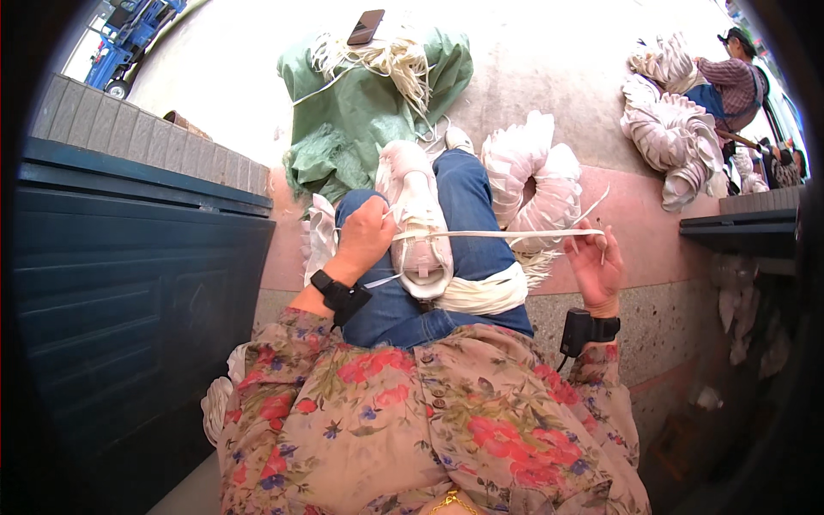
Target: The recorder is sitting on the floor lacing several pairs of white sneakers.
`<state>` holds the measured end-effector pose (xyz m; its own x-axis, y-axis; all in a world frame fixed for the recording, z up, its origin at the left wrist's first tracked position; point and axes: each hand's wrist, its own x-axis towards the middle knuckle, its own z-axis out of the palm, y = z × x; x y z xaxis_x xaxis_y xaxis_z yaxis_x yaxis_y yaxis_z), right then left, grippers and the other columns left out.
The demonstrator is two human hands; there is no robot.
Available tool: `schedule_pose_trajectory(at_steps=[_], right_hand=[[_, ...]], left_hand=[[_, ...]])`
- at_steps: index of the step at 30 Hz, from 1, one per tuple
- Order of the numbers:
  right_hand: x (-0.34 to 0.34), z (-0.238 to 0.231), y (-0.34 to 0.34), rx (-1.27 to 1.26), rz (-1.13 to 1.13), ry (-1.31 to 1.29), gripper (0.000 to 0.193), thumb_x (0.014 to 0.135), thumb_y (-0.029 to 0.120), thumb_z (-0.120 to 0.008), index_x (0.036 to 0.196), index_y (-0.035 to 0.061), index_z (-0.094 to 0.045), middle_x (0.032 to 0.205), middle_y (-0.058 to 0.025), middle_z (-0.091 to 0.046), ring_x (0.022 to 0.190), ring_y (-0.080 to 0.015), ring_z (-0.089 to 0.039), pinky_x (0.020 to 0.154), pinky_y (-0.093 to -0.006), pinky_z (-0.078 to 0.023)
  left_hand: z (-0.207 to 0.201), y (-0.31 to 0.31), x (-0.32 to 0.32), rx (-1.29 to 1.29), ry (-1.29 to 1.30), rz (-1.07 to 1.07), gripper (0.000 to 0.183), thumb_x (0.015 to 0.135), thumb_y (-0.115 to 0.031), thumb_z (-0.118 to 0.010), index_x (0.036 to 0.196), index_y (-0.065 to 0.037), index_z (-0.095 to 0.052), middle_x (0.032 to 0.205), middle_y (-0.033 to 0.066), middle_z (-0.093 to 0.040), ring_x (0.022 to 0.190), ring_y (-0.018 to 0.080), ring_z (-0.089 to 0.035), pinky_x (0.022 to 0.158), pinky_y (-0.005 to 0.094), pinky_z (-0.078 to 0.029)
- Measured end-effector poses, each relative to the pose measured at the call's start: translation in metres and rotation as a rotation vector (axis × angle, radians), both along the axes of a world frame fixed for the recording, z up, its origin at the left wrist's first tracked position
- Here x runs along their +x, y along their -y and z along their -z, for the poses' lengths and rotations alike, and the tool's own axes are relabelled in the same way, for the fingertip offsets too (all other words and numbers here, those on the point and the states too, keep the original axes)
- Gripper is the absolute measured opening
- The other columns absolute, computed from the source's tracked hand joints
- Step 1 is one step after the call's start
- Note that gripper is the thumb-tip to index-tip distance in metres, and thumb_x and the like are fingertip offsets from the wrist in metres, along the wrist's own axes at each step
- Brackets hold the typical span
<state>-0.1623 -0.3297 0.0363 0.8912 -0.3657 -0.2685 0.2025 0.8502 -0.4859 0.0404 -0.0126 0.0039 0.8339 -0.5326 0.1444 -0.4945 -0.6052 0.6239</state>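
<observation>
A pale pink and white sneaker (421, 202) rests on my lap between my thighs, its heel toward me and its toe pointing away. A flat white shoelace (498, 233) stretches taut from it to my right hand (596, 262), which pinches the lace between thumb and fingers, out to the right. My left hand (365, 233) is closed in a fist against the shoe's left side. A bit of lace shows at its fingers; the rest of that grip is hidden. Below my left wrist lies a loose lace end (382, 281).
White laces (390, 69) and a phone (366, 27) lie on a green cloth-covered support ahead. More laces (485, 292) drape my right thigh. Bundled shoe uppers (532, 176) stand to the right. Dark blue panels (146, 309) flank my left. Another person (736, 86) sits far right.
</observation>
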Motion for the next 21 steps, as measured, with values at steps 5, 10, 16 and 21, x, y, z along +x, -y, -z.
schedule_pose_trajectory(at_steps=[5,10,16,21], right_hand=[[0.006,0.007,-0.008,0.03,-0.045,-0.016,0.031,0.092,0.026,-0.045,0.067,0.0101,-0.055,0.099,-0.009,-0.062,0.1,-0.0189,-0.053,0.09,-0.0404,-0.04],[0.012,0.004,-0.015,0.067,-0.026,0.008,0.031,0.093,0.025,-0.042,0.069,0.0092,-0.053,0.098,-0.0094,-0.062,0.1,-0.0196,-0.053,0.091,-0.0416,-0.039],[0.023,0.001,-0.017,0.085,-0.052,0.099,0.03,0.093,0.024,-0.042,0.07,0.0079,-0.054,0.101,-0.0108,-0.061,0.102,-0.0213,-0.053,0.095,-0.043,-0.037],[0.027,-0.004,-0.017,0.098,-0.033,0.135,0.028,0.092,0.023,-0.043,0.074,0.006,-0.056,0.102,-0.0122,-0.061,0.103,-0.0224,-0.053,0.099,-0.0439,-0.033]], left_hand=[[0.011,0.016,-0.002,-0.024,0.009,0.017,0.012,0.074,-0.009,-0.052,0.082,-0.004,-0.046,0.075,0.0191,-0.055,0.065,0.0397,-0.056,0.057,0.0465,-0.044],[0.007,0.014,0.01,0.101,0.195,0.034,0.011,0.073,-0.01,-0.053,0.079,-0.005,-0.045,0.074,0.0163,-0.056,0.063,0.0379,-0.056,0.055,0.0452,-0.046],[0.007,0.003,0.017,0.094,0.264,0.0,0.014,0.069,-0.006,-0.055,0.082,-0.006,-0.049,0.073,0.0146,-0.055,0.065,0.0349,-0.057,0.057,0.0424,-0.047],[0.005,-0.011,0.021,-0.113,-0.065,0.034,0.015,0.072,-0.006,-0.059,0.084,-0.002,-0.051,0.068,0.0105,-0.053,0.059,0.0245,-0.055,0.053,0.0351,-0.045]])
